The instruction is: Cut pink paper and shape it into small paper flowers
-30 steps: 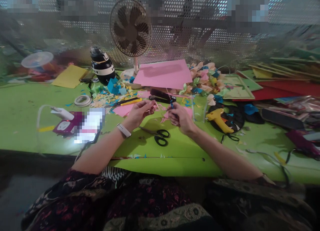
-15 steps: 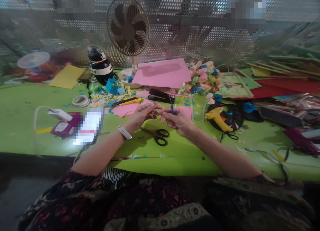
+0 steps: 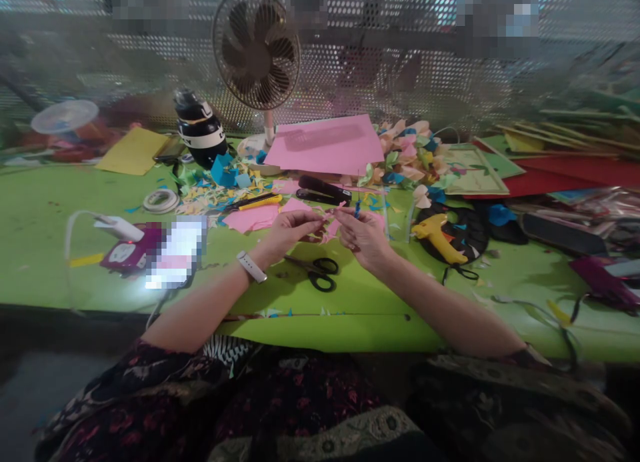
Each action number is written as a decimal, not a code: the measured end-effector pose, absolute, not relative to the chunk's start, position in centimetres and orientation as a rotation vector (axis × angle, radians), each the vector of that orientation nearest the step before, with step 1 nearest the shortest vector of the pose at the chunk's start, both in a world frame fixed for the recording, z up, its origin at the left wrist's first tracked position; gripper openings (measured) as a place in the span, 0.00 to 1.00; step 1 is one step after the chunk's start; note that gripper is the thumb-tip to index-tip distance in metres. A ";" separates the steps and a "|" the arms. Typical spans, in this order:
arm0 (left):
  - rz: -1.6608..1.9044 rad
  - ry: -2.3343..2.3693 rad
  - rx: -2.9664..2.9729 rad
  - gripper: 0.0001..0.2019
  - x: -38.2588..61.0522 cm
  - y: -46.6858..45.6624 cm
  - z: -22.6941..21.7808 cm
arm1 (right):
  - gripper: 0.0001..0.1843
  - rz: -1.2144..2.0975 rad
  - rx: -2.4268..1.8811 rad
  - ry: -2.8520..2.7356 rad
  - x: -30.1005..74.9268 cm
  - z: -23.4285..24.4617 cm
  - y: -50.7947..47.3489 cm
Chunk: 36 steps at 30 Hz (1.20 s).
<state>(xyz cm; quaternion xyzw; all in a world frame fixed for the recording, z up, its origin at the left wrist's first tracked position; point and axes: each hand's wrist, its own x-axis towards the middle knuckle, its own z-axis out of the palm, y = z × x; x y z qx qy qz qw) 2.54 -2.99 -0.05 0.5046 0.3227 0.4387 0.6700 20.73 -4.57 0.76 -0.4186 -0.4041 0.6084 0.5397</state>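
Both my hands meet above the green table (image 3: 60, 202), just behind a pair of black-handled scissors (image 3: 316, 271). My left hand (image 3: 289, 230) pinches a small pink paper piece (image 3: 331, 226) with its fingers closed. My right hand (image 3: 364, 235) is closed too, gripping a thin stick with a small blue bit (image 3: 357, 209) near its top. The fingertips of the two hands almost touch at the pink piece. A white band sits on my left wrist.
A table fan (image 3: 256, 49) stands at the back before a perforated screen. A pink sheet (image 3: 324, 144), a black bottle (image 3: 199, 130), a yellow glue gun (image 3: 439, 238), a tape roll (image 3: 161, 200), a black stapler (image 3: 323, 189), paper scraps and stacked coloured sheets (image 3: 565, 162) surround the hands.
My hands have stayed together at the same spot; the right hand rose slightly and the stick with the blue bit shifted a little to the right.
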 end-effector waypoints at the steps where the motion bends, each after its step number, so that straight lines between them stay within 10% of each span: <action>1: 0.996 0.726 1.128 0.14 2.5 -3.0 0.0 | 0.20 1.433 -1.008 -0.964 20.7 0.8 -4.6; 36: 1.177 0.714 1.074 0.16 2.3 -2.9 0.7 | 0.41 0.806 -1.230 -1.814 21.3 1.0 -4.7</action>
